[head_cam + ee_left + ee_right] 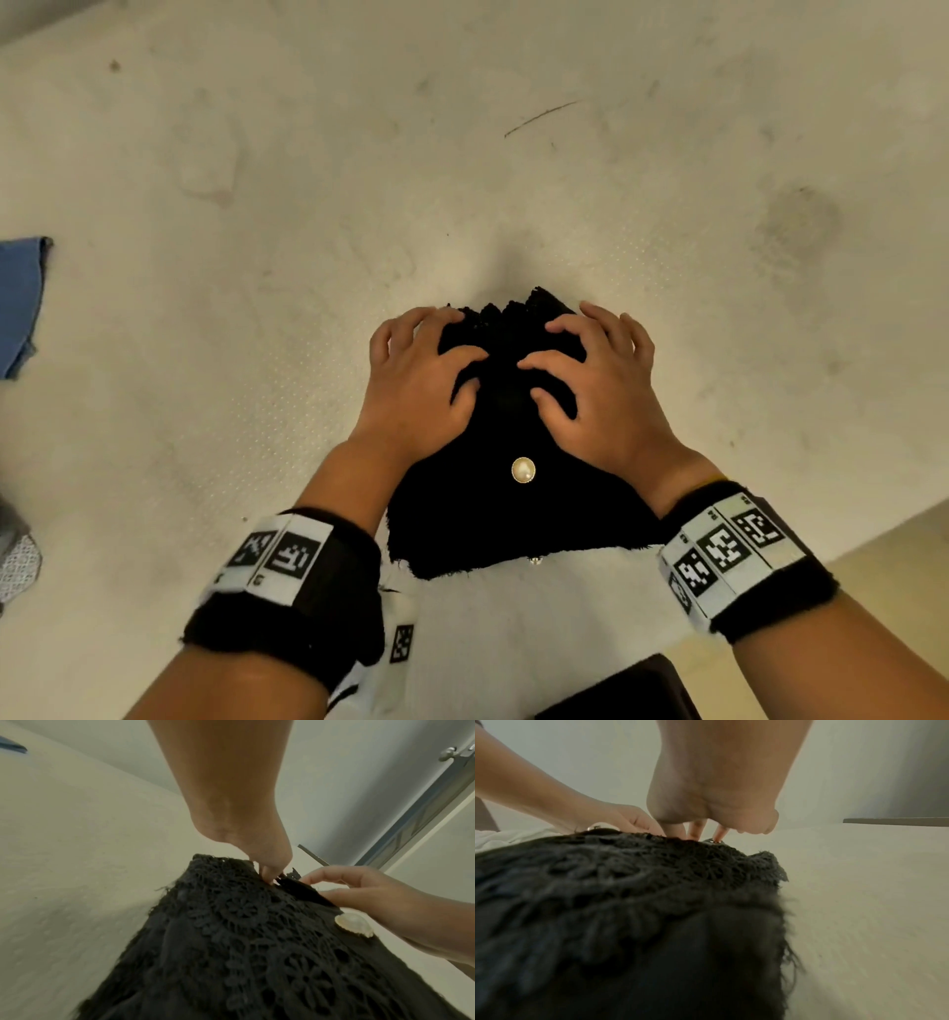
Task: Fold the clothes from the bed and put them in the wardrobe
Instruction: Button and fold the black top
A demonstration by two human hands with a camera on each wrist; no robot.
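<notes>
A black lace garment (513,519) with a pearl button (523,470) lies bunched on the cream mattress (513,154), close to its near edge. Both hands sit on top of its far part, side by side. My left hand (434,360) has its fingers curled and digs into the lace on the left. My right hand (585,360) does the same on the right. In the left wrist view my left hand's fingertips (267,874) pinch the lace (244,953) at its far edge. The right wrist view shows my right hand's fingertips (695,831) pressed into the fabric (628,892).
A blue cloth (20,303) lies at the mattress's left edge, and a pale patterned cloth (18,565) sits lower left. White fabric (513,616) spreads under the black garment's near side. A dark object (616,688) is at the bottom. A door handle (449,754) shows at the right.
</notes>
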